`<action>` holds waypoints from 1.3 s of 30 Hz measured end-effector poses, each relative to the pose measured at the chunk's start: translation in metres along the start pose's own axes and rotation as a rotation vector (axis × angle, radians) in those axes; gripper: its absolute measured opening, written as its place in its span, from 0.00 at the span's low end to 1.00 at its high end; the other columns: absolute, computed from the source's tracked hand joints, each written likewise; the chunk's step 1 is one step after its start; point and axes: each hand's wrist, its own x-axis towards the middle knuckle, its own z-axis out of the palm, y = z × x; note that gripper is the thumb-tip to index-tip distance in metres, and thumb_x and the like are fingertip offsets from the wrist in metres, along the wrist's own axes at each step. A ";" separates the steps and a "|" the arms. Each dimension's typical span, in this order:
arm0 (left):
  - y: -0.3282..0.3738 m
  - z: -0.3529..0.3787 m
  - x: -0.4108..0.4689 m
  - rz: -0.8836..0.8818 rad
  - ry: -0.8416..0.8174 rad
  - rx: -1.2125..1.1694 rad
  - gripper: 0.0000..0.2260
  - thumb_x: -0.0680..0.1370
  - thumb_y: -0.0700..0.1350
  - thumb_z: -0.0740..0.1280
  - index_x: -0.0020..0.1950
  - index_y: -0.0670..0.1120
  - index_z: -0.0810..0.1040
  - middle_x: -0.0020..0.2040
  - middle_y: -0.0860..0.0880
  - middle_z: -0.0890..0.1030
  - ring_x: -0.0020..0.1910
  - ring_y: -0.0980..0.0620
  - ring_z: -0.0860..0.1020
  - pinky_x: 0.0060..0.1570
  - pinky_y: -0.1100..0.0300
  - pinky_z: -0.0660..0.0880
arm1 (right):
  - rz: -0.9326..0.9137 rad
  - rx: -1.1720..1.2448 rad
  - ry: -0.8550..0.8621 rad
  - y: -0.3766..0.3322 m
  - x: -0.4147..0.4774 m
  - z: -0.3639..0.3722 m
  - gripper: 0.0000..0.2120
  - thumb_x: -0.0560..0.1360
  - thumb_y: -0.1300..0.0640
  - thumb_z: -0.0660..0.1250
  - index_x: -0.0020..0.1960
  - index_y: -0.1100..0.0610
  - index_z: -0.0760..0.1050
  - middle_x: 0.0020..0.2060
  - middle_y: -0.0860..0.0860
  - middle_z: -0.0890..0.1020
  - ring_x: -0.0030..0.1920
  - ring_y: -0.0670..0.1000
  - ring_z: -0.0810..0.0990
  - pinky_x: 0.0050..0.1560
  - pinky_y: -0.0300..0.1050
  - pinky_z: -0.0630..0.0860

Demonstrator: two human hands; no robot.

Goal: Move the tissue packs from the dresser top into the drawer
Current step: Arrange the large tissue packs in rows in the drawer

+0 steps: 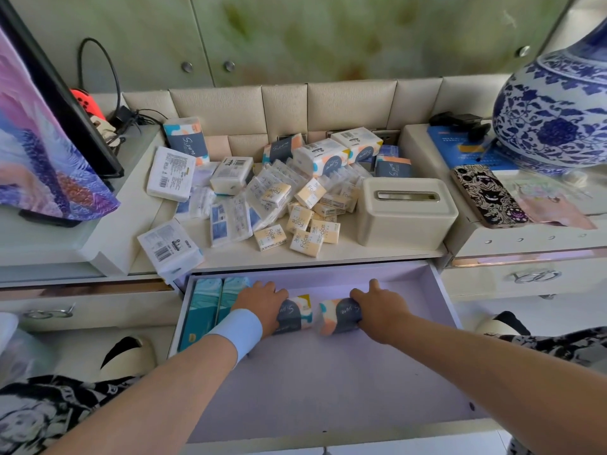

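- step in hand: placing two packs in the open drawer (440, 290), with both arms reaching in over its front edge.
- the left grip (262, 307) is curled over one end of a pack (295, 318), fingers wrapped down its far side, so it has firm hold of it.
- the right grip (377, 310) is curled the same way round a second pack (340, 316).
- the two lie end to end, touching or nearly so, near the drawer's back edge at about mid-width. whether they rest on the drawer floor or hang just above it i cannot tell.
- both are soft, film-wrapped bricks with a dark grey-blue band of script lettering and orange, white and teal patches. they look squashy and likely to give under the fingers.
- teal packs (207, 307) stand in a row against the drawer's left wall, just beside the left grip.
- the task looks early: a heap (295, 198) of large and small packs covers the tabletop (345, 254) from the back edge to near the front.
- a white pack (170, 249) overhangs the front-left corner and could slip off.
- next move, as i judge it: let go, nudge the pair toward the teal row to save room, then reach up for the heap.
- the tissue box (405, 211) near the right edge is probably not part of the job.
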 end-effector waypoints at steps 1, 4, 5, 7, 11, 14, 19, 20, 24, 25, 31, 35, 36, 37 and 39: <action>0.000 -0.001 0.001 -0.018 -0.006 -0.025 0.25 0.77 0.51 0.66 0.73 0.51 0.63 0.67 0.45 0.68 0.61 0.42 0.74 0.50 0.53 0.74 | 0.008 0.003 0.014 0.002 0.001 0.000 0.24 0.76 0.51 0.67 0.69 0.48 0.63 0.59 0.56 0.69 0.49 0.59 0.79 0.39 0.47 0.72; 0.001 -0.002 0.004 -0.054 0.004 -0.097 0.24 0.77 0.45 0.67 0.71 0.51 0.64 0.66 0.45 0.67 0.52 0.41 0.78 0.42 0.53 0.74 | 0.051 0.066 0.005 0.007 0.004 0.000 0.25 0.77 0.52 0.65 0.71 0.48 0.61 0.56 0.54 0.76 0.51 0.57 0.80 0.40 0.46 0.71; 0.002 -0.002 0.006 -0.062 0.018 -0.120 0.24 0.77 0.43 0.67 0.71 0.50 0.63 0.67 0.45 0.66 0.51 0.41 0.79 0.40 0.53 0.74 | 0.068 0.114 -0.008 0.007 0.005 0.001 0.24 0.77 0.52 0.65 0.71 0.49 0.61 0.55 0.53 0.78 0.51 0.57 0.80 0.41 0.46 0.71; 0.003 -0.003 0.009 -0.081 0.055 -0.165 0.27 0.76 0.39 0.68 0.71 0.50 0.62 0.68 0.45 0.64 0.48 0.41 0.79 0.40 0.52 0.75 | 0.112 0.245 -0.016 0.005 0.007 0.000 0.21 0.76 0.53 0.64 0.66 0.52 0.63 0.50 0.53 0.78 0.46 0.56 0.78 0.40 0.46 0.71; 0.004 -0.003 0.011 -0.109 0.079 -0.238 0.35 0.73 0.35 0.70 0.74 0.53 0.57 0.71 0.45 0.57 0.54 0.42 0.78 0.49 0.51 0.78 | 0.196 0.476 -0.031 -0.004 0.016 -0.003 0.22 0.76 0.55 0.63 0.68 0.55 0.61 0.55 0.58 0.78 0.52 0.59 0.78 0.44 0.49 0.74; 0.004 -0.006 0.010 -0.147 0.137 -0.229 0.33 0.73 0.37 0.70 0.73 0.51 0.60 0.67 0.45 0.60 0.60 0.44 0.73 0.52 0.52 0.76 | 0.400 0.731 -0.117 -0.014 0.023 -0.010 0.30 0.76 0.60 0.63 0.73 0.58 0.52 0.53 0.61 0.76 0.49 0.61 0.81 0.36 0.51 0.79; 0.004 -0.003 0.008 -0.050 0.057 -0.189 0.22 0.77 0.40 0.66 0.70 0.50 0.66 0.68 0.46 0.65 0.64 0.45 0.70 0.57 0.50 0.75 | 0.684 1.040 -0.237 -0.019 0.033 -0.011 0.35 0.75 0.54 0.68 0.74 0.58 0.51 0.42 0.64 0.77 0.37 0.59 0.84 0.33 0.51 0.81; 0.005 -0.001 0.008 -0.019 0.043 -0.170 0.22 0.78 0.41 0.65 0.71 0.51 0.67 0.69 0.47 0.64 0.65 0.45 0.70 0.58 0.49 0.75 | 0.651 1.064 -0.244 -0.019 0.035 -0.010 0.35 0.74 0.54 0.69 0.72 0.60 0.53 0.44 0.63 0.78 0.37 0.58 0.85 0.32 0.49 0.81; 0.001 -0.002 0.007 -0.014 0.084 -0.041 0.23 0.79 0.44 0.63 0.74 0.49 0.64 0.72 0.45 0.64 0.69 0.44 0.65 0.62 0.50 0.70 | 0.447 1.211 -0.175 -0.024 0.039 -0.009 0.27 0.75 0.55 0.71 0.68 0.58 0.62 0.54 0.58 0.77 0.46 0.54 0.83 0.38 0.49 0.82; -0.001 -0.001 0.007 -0.008 0.099 -0.013 0.24 0.79 0.43 0.63 0.74 0.48 0.63 0.71 0.45 0.65 0.69 0.44 0.65 0.63 0.51 0.68 | 0.403 1.218 -0.209 -0.026 0.039 -0.010 0.27 0.75 0.56 0.71 0.68 0.58 0.62 0.55 0.57 0.77 0.48 0.54 0.82 0.40 0.49 0.81; -0.011 -0.007 0.002 0.015 0.023 -0.125 0.25 0.78 0.45 0.64 0.75 0.51 0.61 0.71 0.48 0.63 0.69 0.45 0.64 0.60 0.51 0.71 | 0.452 1.169 -0.168 -0.038 0.040 -0.012 0.30 0.75 0.60 0.66 0.72 0.55 0.56 0.57 0.59 0.74 0.53 0.58 0.78 0.44 0.50 0.81; -0.013 -0.024 -0.001 0.003 -0.010 -0.211 0.22 0.78 0.48 0.64 0.72 0.54 0.66 0.69 0.49 0.68 0.67 0.46 0.68 0.60 0.52 0.70 | 0.350 0.974 -0.231 -0.036 0.032 -0.022 0.27 0.77 0.60 0.64 0.72 0.57 0.58 0.60 0.58 0.72 0.54 0.58 0.74 0.41 0.49 0.78; -0.013 -0.030 -0.002 -0.013 0.003 -0.255 0.21 0.78 0.49 0.64 0.71 0.55 0.67 0.68 0.50 0.70 0.66 0.46 0.70 0.59 0.52 0.71 | 0.337 0.898 -0.229 -0.033 0.029 -0.026 0.25 0.77 0.59 0.64 0.71 0.58 0.59 0.58 0.58 0.71 0.53 0.58 0.74 0.40 0.48 0.77; -0.013 -0.038 -0.004 -0.023 0.027 -0.300 0.21 0.78 0.49 0.64 0.71 0.55 0.68 0.68 0.50 0.71 0.65 0.47 0.71 0.58 0.53 0.71 | 0.323 0.823 -0.210 -0.031 0.025 -0.031 0.23 0.77 0.59 0.64 0.70 0.59 0.60 0.56 0.57 0.71 0.52 0.58 0.73 0.37 0.46 0.76; -0.010 -0.054 -0.007 -0.025 0.097 -0.368 0.21 0.78 0.50 0.63 0.72 0.55 0.68 0.68 0.51 0.72 0.64 0.48 0.72 0.58 0.54 0.73 | 0.269 0.659 -0.135 -0.023 0.017 -0.044 0.18 0.78 0.59 0.62 0.65 0.60 0.65 0.54 0.56 0.74 0.49 0.56 0.74 0.35 0.42 0.71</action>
